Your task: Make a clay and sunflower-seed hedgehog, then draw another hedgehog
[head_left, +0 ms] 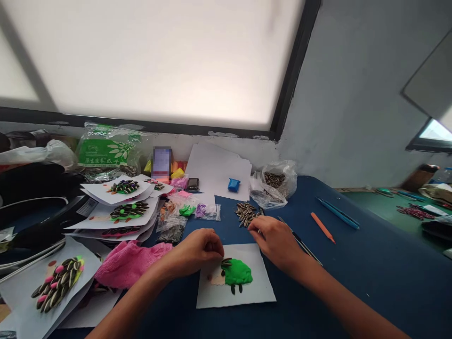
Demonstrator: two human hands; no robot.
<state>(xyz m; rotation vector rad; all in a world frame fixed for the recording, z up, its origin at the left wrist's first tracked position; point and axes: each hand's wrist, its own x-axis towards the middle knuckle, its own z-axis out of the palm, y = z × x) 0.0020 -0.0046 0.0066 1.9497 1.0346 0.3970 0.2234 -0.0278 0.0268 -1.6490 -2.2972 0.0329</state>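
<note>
A white sheet of paper [259,297] lies before me with a hedgehog shape of green clay [239,272], its pale face at the left. Striped sunflower seeds stand at the clay's upper left edge, and two dark seeds form legs below. My left hand [201,249] is closed in a pinch over the sheet's upper left, beside the face; what its fingertips hold is hidden. Beyond the sheet's upper right corner, my right hand [273,238] is closed, thumb and fingers pinching what looks like a sunflower seed, at the near edge of a seed pile [245,214].
Finished seed pictures [130,212] are stacked at left beside a pink cloth [132,263]. Small clay bags [208,212], a blue packet [233,184], blank paper [219,165] and a seed bag [275,181] lie behind. An orange marker [323,227] and blue pens [338,213] are at right.
</note>
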